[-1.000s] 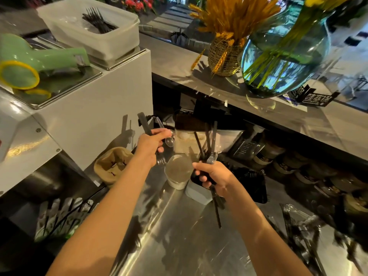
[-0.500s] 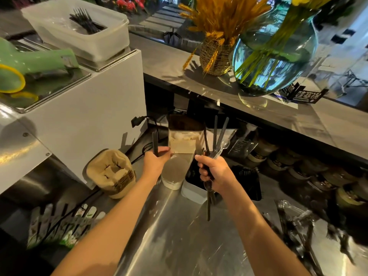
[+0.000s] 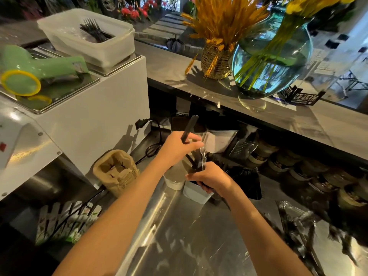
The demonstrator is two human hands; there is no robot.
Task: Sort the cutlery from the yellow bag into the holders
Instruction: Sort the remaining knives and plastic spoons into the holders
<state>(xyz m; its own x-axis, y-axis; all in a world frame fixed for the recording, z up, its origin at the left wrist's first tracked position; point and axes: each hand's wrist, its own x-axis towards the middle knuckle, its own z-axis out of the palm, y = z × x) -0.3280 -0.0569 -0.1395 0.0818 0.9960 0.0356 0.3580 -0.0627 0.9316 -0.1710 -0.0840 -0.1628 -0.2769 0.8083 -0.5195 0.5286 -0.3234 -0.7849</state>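
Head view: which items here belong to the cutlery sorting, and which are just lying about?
Part of the job:
- left hand holding a black utensil
- right hand holding black cutlery and a clear spoon
- white holder
- round cup holder

Lying about:
- green hair dryer
- glass vase
- wheat basket
- cardboard cup carrier

light: bright daylight fr behind, hard shadows | glare: steel counter (image 3: 199, 246) | blur: rt edge | wide-angle warp

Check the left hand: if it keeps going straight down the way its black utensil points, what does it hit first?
Probably the round white cup just below the left hand, whose black utensil angles down toward it. The square holder under the right hand sits close beside; depth is unclear.
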